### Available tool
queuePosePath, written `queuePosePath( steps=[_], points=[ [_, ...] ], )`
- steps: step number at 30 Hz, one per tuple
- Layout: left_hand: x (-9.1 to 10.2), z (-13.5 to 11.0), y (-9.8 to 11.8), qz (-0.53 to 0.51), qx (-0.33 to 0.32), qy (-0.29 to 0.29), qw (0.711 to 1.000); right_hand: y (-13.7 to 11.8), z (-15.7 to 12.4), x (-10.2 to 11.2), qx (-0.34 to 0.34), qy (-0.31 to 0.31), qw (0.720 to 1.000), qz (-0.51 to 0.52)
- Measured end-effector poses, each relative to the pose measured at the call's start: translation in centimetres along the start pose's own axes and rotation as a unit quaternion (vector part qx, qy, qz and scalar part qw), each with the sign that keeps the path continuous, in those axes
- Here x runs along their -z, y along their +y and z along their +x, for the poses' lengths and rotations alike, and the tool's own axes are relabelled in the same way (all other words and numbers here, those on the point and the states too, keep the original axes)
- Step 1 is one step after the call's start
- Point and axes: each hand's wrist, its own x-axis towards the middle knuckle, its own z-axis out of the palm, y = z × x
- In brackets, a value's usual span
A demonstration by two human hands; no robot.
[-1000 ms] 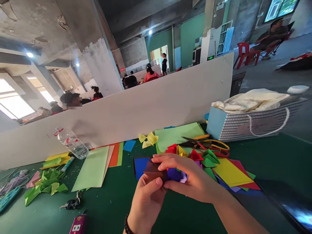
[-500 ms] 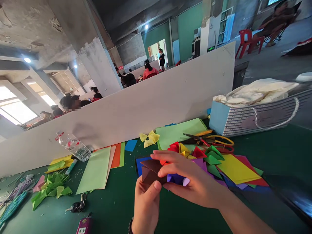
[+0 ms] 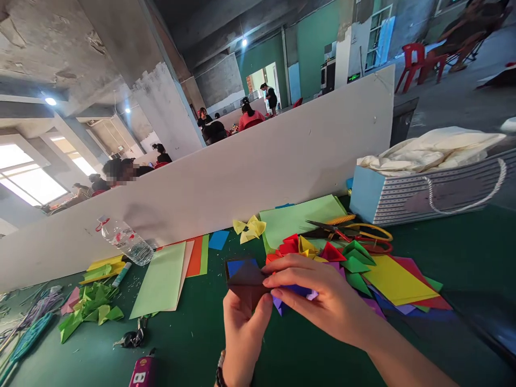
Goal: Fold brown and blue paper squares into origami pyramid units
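My left hand (image 3: 244, 338) rises from the bottom edge and pinches a folded dark brown paper piece (image 3: 245, 282) from below. My right hand (image 3: 318, 295) comes in from the right, its fingertips pressing on the piece's right side. Purple paper (image 3: 279, 305) shows beneath the right hand. A blue sheet (image 3: 241, 266) lies just behind the brown piece. Right of my hands, folded paper triangles in red, yellow and green (image 3: 342, 255) lie on a yellow sheet (image 3: 397, 280).
Red-handled scissors (image 3: 346, 232) lie on a light green sheet (image 3: 300, 221). The green table mat (image 3: 282, 355) ends at a white partition board (image 3: 226, 183). A plastic bottle (image 3: 127, 242) lies against the board, and a striped bag (image 3: 427, 193) holds cream cloth at right.
The brown piece has turned flatter between my fingers, and my right fingertips have shifted onto its right side. The whole scene has tilted slightly as my head moved.
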Motion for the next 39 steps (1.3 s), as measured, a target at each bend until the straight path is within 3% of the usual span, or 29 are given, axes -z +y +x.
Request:
queuePosePath(
  steps=[5,7,11,14,16,20,23,26,32,39],
  points=[
    [0.2,0.2,1.0,0.182,-0.108,-0.027,0.977,-0.1,0.2,-0.2,-0.014,0.004,1.000,-0.017],
    [0.2,0.3,1.1,0.286,-0.188,-0.014,0.940,-0.4,0.2,-0.7,-0.020,-0.005,1.000,-0.017],
    [0.4,0.6,0.8,0.429,-0.349,0.011,0.833,-0.9,0.0,-1.7,-0.077,-0.034,0.996,0.005],
    [0.5,0.4,1.0,0.503,-0.378,-0.013,0.777,-0.6,0.0,-1.9,-0.133,-0.038,0.990,0.032],
    [0.4,0.0,1.7,0.514,-0.353,-0.044,0.780,0.1,0.1,-1.6,-0.165,-0.035,0.983,0.066],
    [0.4,-0.7,2.9,0.442,-0.274,-0.094,0.849,1.4,0.2,-0.9,-0.228,-0.038,0.969,0.087],
    [0.5,-0.5,2.8,0.376,-0.232,-0.078,0.894,1.5,0.2,-0.9,-0.248,-0.065,0.962,0.098],
    [0.8,0.1,2.1,0.344,-0.205,-0.038,0.915,1.2,0.3,-1.0,-0.253,-0.077,0.959,0.105],
    [1.0,0.6,1.7,0.342,-0.191,0.014,0.920,0.6,0.6,-1.1,-0.246,-0.103,0.959,0.098],
    [0.9,0.4,2.1,0.409,-0.234,0.021,0.882,1.0,0.4,-1.1,-0.262,-0.125,0.950,0.117]
  ],
)
